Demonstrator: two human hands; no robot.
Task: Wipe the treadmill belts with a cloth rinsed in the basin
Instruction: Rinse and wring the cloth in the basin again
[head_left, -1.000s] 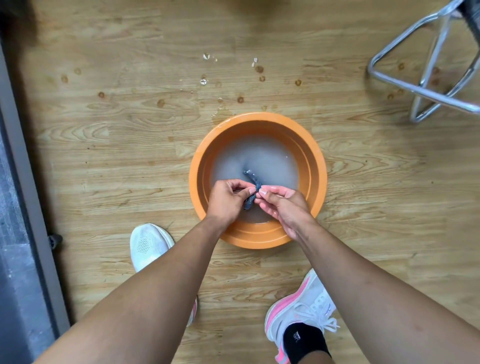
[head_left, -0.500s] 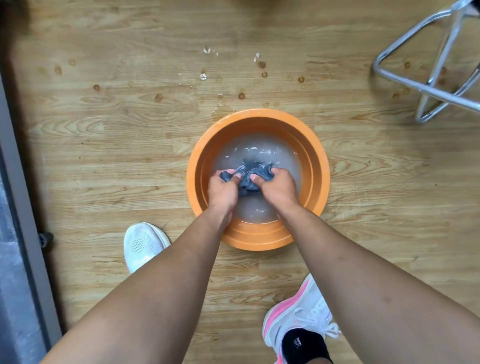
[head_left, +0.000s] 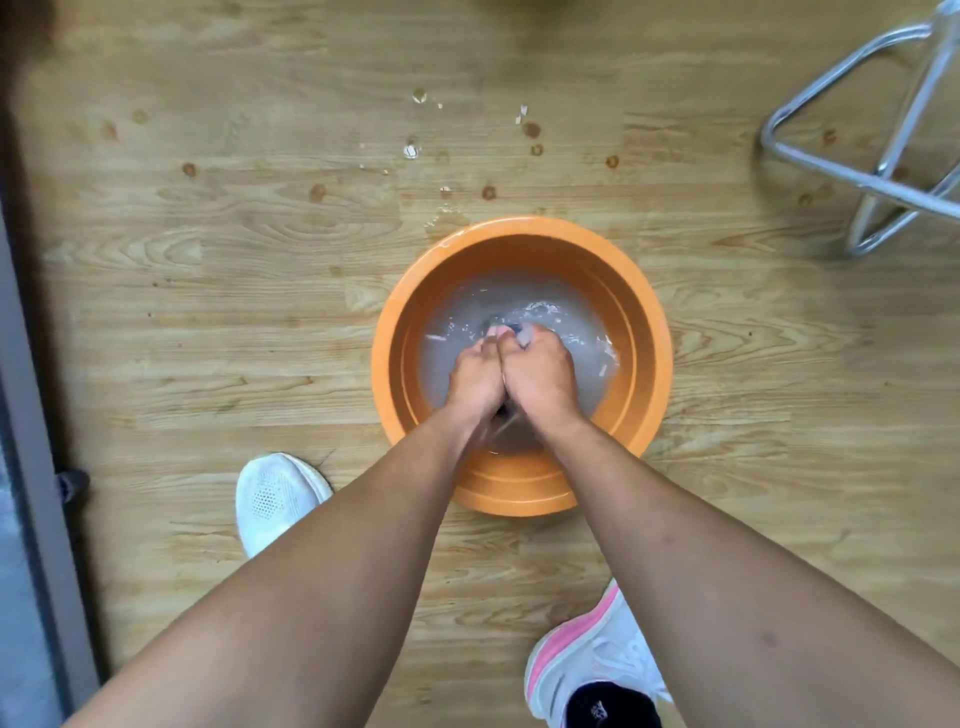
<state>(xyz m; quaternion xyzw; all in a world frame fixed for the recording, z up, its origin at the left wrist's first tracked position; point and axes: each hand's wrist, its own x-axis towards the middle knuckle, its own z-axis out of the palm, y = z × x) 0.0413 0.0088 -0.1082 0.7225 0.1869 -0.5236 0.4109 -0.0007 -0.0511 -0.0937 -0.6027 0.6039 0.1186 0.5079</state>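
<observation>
An orange basin (head_left: 644, 332) of cloudy grey water stands on the wooden floor. Both my hands are inside it, pressed side by side with knuckles up. My left hand (head_left: 475, 376) and my right hand (head_left: 540, 374) have their fingers curled round the dark blue-grey cloth (head_left: 511, 327), of which only a small bit shows past the fingertips. The rest of the cloth is hidden under my hands. The water around them is rippling and splashing.
Water drops and damp spots dot the floor (head_left: 260, 291) beyond the basin. A chrome tube frame (head_left: 883, 182) stands at the upper right. My white shoes (head_left: 272, 499) (head_left: 592, 660) flank the basin's near side. A grey edge (head_left: 36, 467) runs along the left.
My hands have closed together over the cloth and pushed it down into the water. Most of the cloth, spread out half a second ago, is now hidden, and the water is splashing.
</observation>
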